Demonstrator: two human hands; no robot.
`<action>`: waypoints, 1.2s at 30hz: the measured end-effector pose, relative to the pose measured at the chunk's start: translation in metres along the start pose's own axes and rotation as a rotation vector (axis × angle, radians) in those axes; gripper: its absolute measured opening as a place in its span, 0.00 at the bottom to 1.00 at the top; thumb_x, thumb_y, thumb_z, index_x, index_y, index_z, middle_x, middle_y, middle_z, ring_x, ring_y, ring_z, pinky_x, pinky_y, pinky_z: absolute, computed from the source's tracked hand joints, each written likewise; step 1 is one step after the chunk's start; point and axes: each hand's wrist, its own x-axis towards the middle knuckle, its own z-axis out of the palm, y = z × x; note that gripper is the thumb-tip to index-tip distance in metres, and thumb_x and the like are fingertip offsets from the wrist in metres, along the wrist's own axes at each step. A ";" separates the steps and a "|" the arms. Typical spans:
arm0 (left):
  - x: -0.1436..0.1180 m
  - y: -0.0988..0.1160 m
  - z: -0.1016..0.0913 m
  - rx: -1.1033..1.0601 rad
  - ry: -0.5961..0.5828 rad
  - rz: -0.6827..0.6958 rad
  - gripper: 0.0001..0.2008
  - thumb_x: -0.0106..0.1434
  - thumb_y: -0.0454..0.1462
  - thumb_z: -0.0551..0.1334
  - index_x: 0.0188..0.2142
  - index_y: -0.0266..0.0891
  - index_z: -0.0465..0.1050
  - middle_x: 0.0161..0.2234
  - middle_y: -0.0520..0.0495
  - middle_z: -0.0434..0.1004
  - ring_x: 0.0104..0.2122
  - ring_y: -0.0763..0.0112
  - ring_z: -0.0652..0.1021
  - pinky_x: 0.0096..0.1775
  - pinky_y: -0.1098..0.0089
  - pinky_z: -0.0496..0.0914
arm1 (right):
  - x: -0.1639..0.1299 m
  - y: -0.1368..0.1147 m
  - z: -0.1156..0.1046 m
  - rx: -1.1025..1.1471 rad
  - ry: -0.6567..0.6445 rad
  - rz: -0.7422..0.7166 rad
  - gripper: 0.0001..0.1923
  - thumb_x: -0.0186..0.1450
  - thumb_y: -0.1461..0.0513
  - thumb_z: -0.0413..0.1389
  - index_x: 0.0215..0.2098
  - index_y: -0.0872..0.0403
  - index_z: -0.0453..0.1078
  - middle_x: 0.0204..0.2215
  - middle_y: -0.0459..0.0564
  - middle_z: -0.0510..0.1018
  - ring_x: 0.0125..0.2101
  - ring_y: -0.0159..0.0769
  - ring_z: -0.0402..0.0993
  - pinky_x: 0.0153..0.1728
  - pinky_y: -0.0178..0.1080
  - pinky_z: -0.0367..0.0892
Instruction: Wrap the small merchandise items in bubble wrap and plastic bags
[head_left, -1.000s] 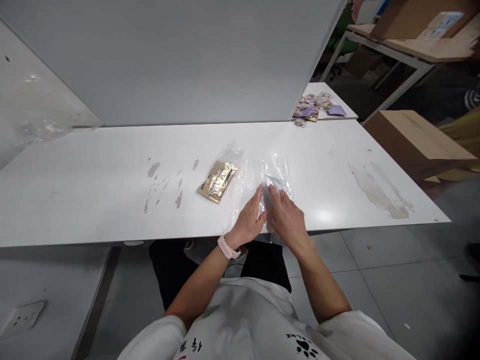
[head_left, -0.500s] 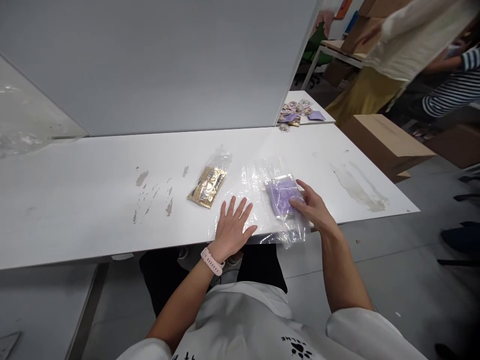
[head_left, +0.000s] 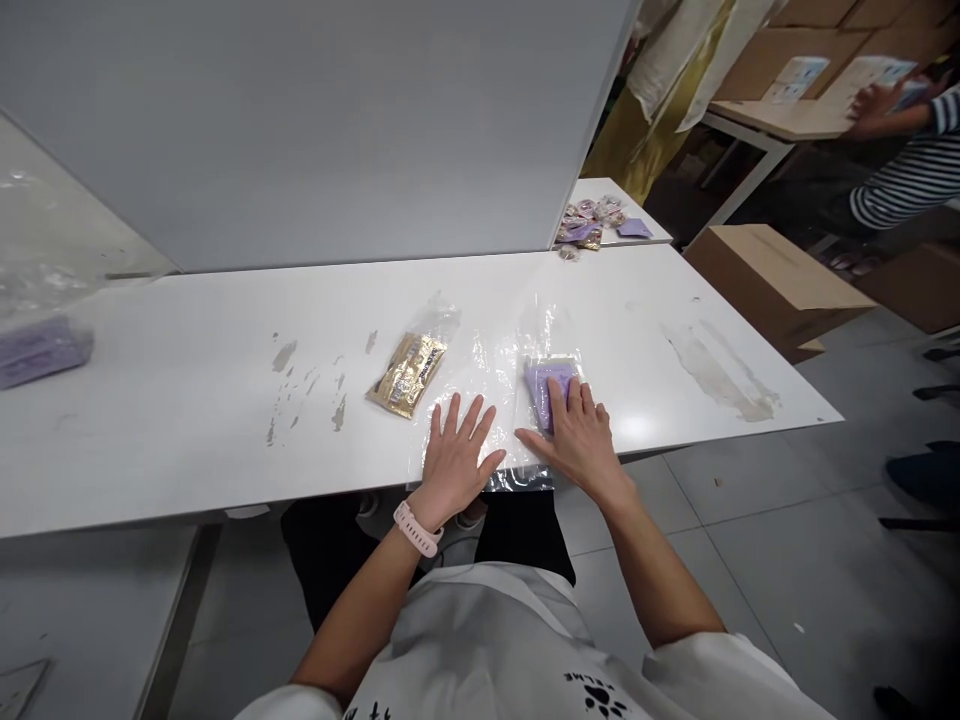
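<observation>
Open tabletop to my left, wall blocking ahead

My left hand (head_left: pixel 456 455) is facing bare white table (head_left: pixel 187 360) leftward beyond the gold packet (head_left: pixel 407 374); the grey partition (head_left: pixel 337 130) is closing off the far edge, and a cardboard box (head_left: pixel 772 285) is crowding the right end.

A single head-worn camera is looking forward and steeply down from above the person's chest, sitting close over the white worktop (head_left: pixel 225 330) and facing the grey partition (head_left: pixel 337 130) behind it.
</observation>
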 end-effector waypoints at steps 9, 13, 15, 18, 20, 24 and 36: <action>-0.002 -0.001 0.000 0.018 0.017 -0.006 0.30 0.73 0.51 0.50 0.70 0.44 0.53 0.72 0.45 0.50 0.72 0.47 0.44 0.68 0.39 0.41 | 0.013 -0.005 -0.016 0.053 0.019 0.030 0.33 0.67 0.61 0.46 0.70 0.57 0.49 0.64 0.68 0.62 0.61 0.60 0.62 0.49 0.55 0.71; -0.004 -0.004 0.000 0.022 0.034 -0.014 0.30 0.73 0.51 0.50 0.71 0.46 0.52 0.72 0.46 0.50 0.72 0.48 0.44 0.68 0.39 0.41 | 0.016 0.005 -0.024 0.254 0.074 0.044 0.32 0.68 0.65 0.41 0.70 0.57 0.51 0.54 0.63 0.75 0.46 0.51 0.76 0.40 0.51 0.74; -0.006 -0.007 -0.001 0.028 0.038 -0.018 0.31 0.73 0.51 0.50 0.71 0.47 0.51 0.72 0.46 0.50 0.72 0.48 0.44 0.68 0.39 0.42 | 0.019 0.021 -0.026 0.466 0.109 0.104 0.30 0.70 0.61 0.42 0.70 0.54 0.54 0.47 0.59 0.79 0.36 0.45 0.78 0.35 0.49 0.74; -0.010 -0.011 -0.003 0.054 0.045 -0.024 0.31 0.73 0.51 0.49 0.71 0.46 0.51 0.72 0.46 0.50 0.71 0.48 0.45 0.68 0.39 0.43 | 0.024 0.050 -0.024 0.858 0.188 0.224 0.31 0.67 0.53 0.52 0.67 0.51 0.59 0.49 0.56 0.78 0.38 0.43 0.78 0.37 0.46 0.75; -0.012 -0.014 -0.005 0.078 0.046 -0.030 0.31 0.73 0.51 0.49 0.71 0.45 0.51 0.72 0.46 0.50 0.71 0.48 0.45 0.68 0.40 0.44 | 0.026 0.068 -0.019 1.058 0.190 0.308 0.35 0.62 0.51 0.59 0.65 0.51 0.62 0.53 0.56 0.76 0.43 0.45 0.78 0.39 0.46 0.76; -0.016 -0.018 -0.008 0.109 0.038 -0.042 0.31 0.74 0.51 0.49 0.71 0.44 0.52 0.72 0.47 0.49 0.71 0.48 0.45 0.68 0.40 0.45 | 0.027 0.092 -0.017 1.080 0.002 0.436 0.41 0.58 0.48 0.64 0.66 0.54 0.62 0.50 0.59 0.78 0.42 0.50 0.78 0.38 0.50 0.77; -0.017 -0.018 -0.008 0.170 0.079 -0.031 0.29 0.74 0.49 0.50 0.70 0.44 0.53 0.71 0.47 0.51 0.71 0.48 0.47 0.68 0.40 0.49 | -0.004 0.020 -0.082 0.461 0.442 -0.144 0.23 0.74 0.53 0.47 0.65 0.48 0.62 0.61 0.55 0.71 0.61 0.46 0.67 0.57 0.54 0.68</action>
